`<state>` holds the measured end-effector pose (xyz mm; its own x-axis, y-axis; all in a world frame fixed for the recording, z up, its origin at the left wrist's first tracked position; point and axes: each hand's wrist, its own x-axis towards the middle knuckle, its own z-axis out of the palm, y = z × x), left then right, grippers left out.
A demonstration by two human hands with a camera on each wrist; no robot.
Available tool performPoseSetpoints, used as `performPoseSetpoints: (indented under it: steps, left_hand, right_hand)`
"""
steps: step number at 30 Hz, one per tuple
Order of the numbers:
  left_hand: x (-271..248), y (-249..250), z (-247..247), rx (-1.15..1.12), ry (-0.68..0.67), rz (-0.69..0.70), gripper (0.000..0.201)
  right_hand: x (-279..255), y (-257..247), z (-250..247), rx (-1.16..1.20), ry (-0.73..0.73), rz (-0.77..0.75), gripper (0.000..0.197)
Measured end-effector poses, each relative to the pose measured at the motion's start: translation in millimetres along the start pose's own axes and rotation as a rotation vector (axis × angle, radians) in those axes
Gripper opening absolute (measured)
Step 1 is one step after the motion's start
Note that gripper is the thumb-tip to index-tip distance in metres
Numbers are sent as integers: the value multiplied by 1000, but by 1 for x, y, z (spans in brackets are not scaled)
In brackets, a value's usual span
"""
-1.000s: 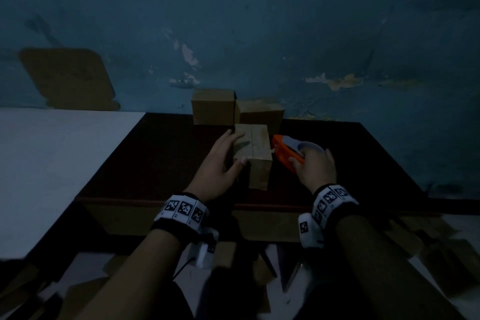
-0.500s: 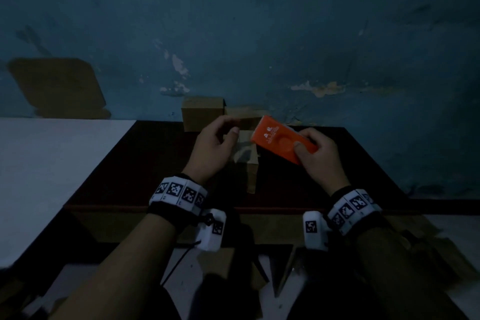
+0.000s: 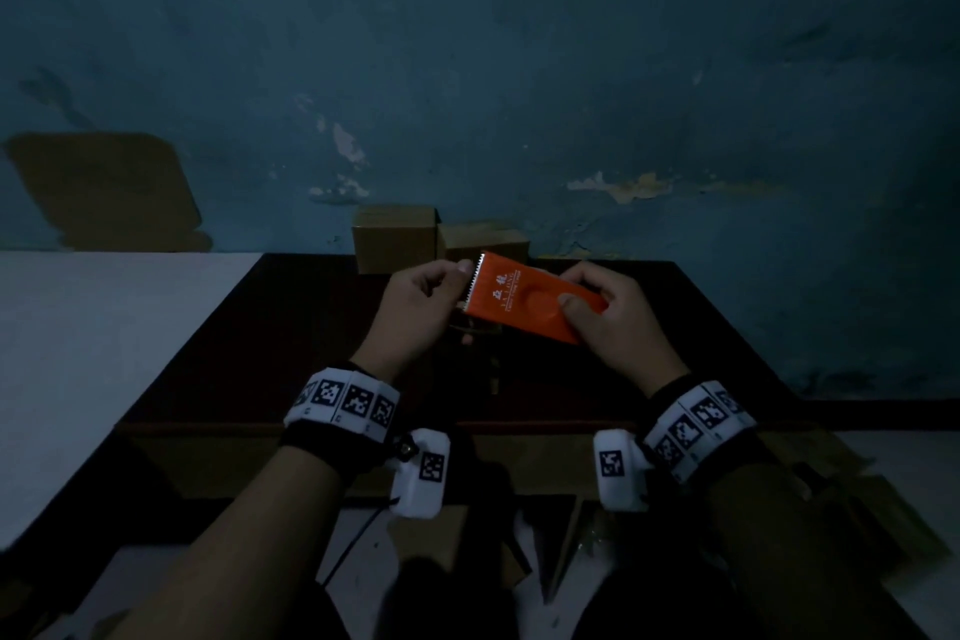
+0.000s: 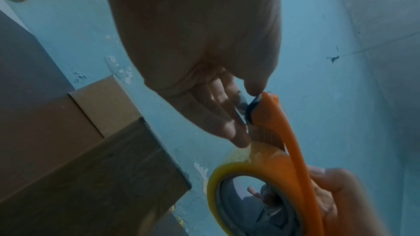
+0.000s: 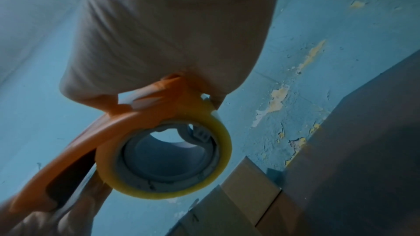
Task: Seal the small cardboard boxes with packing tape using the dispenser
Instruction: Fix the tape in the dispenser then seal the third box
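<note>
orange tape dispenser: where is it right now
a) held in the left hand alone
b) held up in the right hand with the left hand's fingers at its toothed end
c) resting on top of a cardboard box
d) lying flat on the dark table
b: the right hand grips the orange tape dispenser above the dark table, and the left hand has its fingertips at the serrated end by the tape roll.

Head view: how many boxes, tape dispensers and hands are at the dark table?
Boxes: 3, namely the back-left box, the back-right box and the front box, dim and mostly hidden under the hands
Dispenser: 1
Hands: 2, namely the left hand and the right hand
Total: 6
</note>
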<state>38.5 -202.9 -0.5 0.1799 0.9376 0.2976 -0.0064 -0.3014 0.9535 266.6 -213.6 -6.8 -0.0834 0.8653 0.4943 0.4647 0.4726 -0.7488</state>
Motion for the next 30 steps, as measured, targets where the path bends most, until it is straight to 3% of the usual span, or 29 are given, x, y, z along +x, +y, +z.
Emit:
performPoseSetpoints:
  steps: [4,9,15,18,22,25,30]
  left_hand:
    - [0,-3,-5,43,0,2,32]
    - [-2,-3,-9,174,-8,94,17]
    - [-1,-3,-9,346,-12,178,12]
    - [-1,-1,-11,413,7,213,13]
    - [-1,-4,-15,521,0,214,13]
    - [-1,-11,-17,559,41,174,20]
    - [-1,-12,-13,568,81,168,15]
  right_hand:
    - [0,-2,2,-20,-25,27,30]
    - [1,-11,0,-15,-149,169,48]
    - [6,-13,3,-96,-354,269,29]
    - [5,-17,2,-5,-383,288,25]
    - [7,-18,3,-98,-376,275,42]
    - [9,-18,2,-127,-388,265,44]
    - [9,-19,-5,-104,-387,263,52]
